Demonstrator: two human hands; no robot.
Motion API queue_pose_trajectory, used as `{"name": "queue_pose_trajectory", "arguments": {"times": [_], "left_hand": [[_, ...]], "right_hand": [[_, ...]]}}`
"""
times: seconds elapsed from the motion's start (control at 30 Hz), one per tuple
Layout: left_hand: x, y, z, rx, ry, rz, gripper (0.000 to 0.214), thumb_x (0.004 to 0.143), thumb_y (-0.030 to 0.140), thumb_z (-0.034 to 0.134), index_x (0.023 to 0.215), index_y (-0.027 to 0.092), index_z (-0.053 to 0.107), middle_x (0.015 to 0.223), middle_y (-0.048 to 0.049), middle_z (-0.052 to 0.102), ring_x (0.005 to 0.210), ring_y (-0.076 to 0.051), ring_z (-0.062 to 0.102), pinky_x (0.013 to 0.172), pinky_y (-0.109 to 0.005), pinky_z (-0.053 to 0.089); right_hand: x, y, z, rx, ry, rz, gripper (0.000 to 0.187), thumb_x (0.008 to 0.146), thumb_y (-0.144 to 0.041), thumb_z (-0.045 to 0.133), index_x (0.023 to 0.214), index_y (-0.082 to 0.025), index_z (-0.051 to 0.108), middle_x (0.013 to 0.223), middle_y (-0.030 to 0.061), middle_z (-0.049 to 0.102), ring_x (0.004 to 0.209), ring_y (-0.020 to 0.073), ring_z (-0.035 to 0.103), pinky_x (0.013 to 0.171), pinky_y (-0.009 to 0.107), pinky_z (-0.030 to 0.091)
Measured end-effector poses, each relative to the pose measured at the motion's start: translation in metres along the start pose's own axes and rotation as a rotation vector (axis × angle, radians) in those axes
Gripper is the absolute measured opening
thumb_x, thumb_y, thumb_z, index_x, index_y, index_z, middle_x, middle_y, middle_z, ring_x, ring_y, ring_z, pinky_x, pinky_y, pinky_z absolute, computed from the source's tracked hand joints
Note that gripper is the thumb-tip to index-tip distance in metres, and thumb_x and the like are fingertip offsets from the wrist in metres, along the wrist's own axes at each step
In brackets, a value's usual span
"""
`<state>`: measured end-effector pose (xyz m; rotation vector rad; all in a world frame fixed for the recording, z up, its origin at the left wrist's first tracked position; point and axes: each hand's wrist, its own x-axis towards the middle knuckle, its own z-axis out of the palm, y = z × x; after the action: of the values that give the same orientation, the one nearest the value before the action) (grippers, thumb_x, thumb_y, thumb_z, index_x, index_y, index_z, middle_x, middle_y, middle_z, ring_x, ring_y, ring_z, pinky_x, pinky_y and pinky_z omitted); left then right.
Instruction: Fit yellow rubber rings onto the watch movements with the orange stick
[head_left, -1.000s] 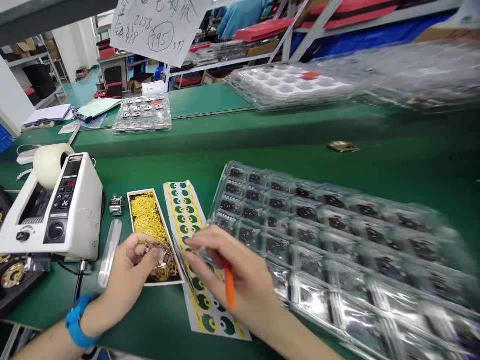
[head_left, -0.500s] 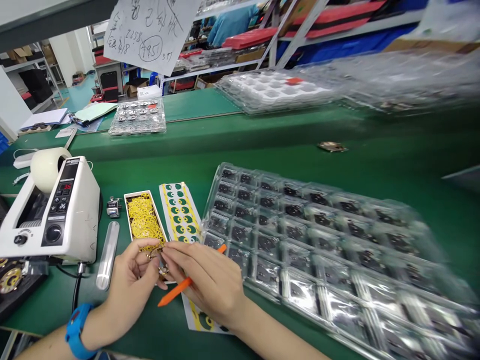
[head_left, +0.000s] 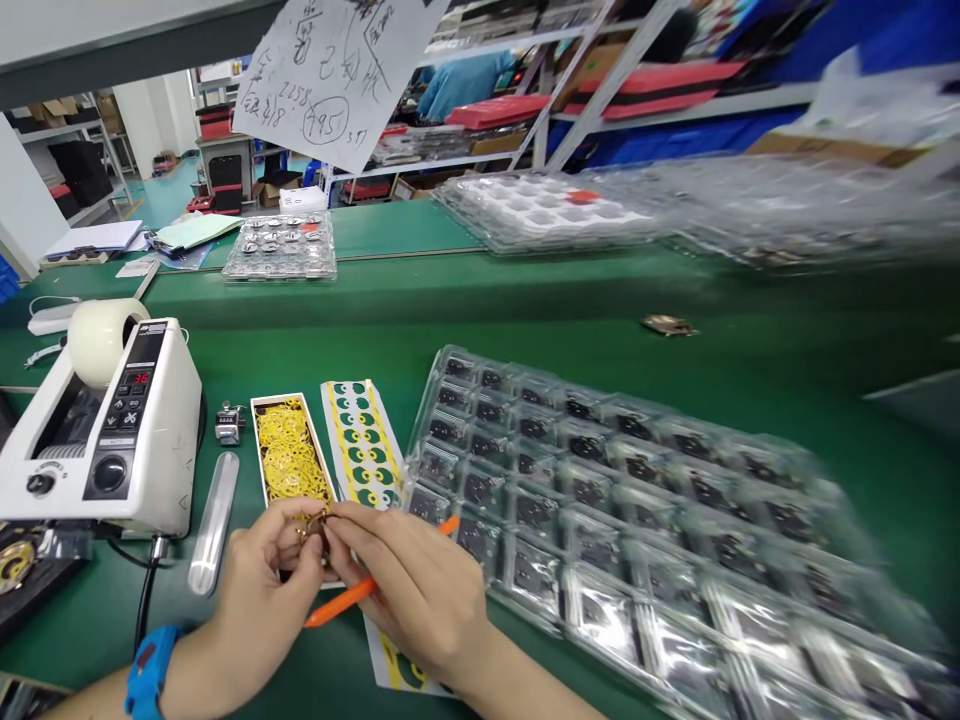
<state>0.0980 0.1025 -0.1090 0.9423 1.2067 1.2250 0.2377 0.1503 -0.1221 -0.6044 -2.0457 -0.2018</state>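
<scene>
Since a pen (head_left: 345,602) is also held, the part (head_left: 316,524) pinched by left hand (head_left: 259,578) and right hand (head_left: 426,582) could be dropped.

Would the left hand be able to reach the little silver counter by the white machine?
Probably yes: the silver counter stands ahead of the left hand, with nothing tall between them, though the fingers are busy holding a small part.

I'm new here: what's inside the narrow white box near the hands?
Thin yellow pieces lie heaped in the box. The left hand and right hand cover much of its near end; what's there, or beneath the heap, is hidden.
</scene>
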Motion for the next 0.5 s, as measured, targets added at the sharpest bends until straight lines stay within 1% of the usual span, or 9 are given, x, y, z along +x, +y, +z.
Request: {"name": "queue_pose_trajectory", "arguments": {"times": [0.23,0.37,0.5], "left_hand": [[-0.0009,0.0021,0.0017,0.063,0.022,0.006,0.024,0.08,0.031,0.067,0.097,0.017,0.061,0.081,-0.0056,0.075,0.073,-0.016,0.07,0.069,-0.024,0.055],[0.0017,0.0041,0.0019,-0.019,0.002,-0.004,0.024,0.08,0.038,0.068,0.09,0.019,0.057,0.069,0.0007,0.069,0.064,-0.012,0.063,0.062,-0.021,0.05],[0.006,0.0039,0.0017,-0.061,0.045,-0.031,0.034,0.074,0.045,0.073,0.078,0.018,0.052,0.056,0.0055,0.058,0.053,-0.009,0.053,0.053,-0.018,0.043]], "right_hand": [[-0.0013,-0.0051,0.001,-0.011,0.009,0.044,0.009,0.089,-0.008,0.054,0.093,-0.011,0.061,0.08,0.0127,0.072,0.066,0.0184,0.066,0.058,0.03,0.05],[-0.0011,-0.0056,0.003,0.027,0.006,0.099,0.01,0.089,-0.006,0.052,0.092,-0.012,0.059,0.079,0.0111,0.071,0.068,0.0181,0.067,0.061,0.029,0.052],[-0.001,-0.0058,0.0055,0.042,0.008,0.115,0.01,0.089,-0.006,0.051,0.093,-0.013,0.057,0.078,0.0095,0.071,0.067,0.0172,0.066,0.062,0.029,0.052]]}}
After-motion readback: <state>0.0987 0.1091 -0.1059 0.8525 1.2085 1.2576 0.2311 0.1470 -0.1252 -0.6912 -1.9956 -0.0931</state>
